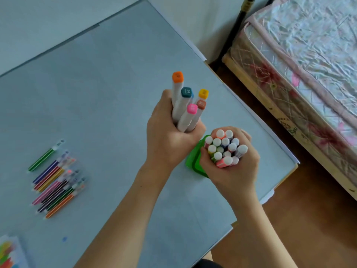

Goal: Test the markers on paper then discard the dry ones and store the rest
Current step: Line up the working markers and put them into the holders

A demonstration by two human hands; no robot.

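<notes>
Right hand (234, 167) round capped markers (225, 148), left hand (168, 140) just beside.

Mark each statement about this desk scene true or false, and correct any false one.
1. The left hand holds a bunch of white-barrelled markers with coloured caps. True.
2. The right hand is empty. False: its grip is closed round a bundle of white-capped markers.
3. A row of striped pens lies on the table to the left. True.
4. The green container stands at the far left edge of the table. False: it sits under and between the two hands, near the right edge.
5. All the markers in the left hand have orange caps. False: orange, teal, yellow, pink and brown caps show.
</notes>
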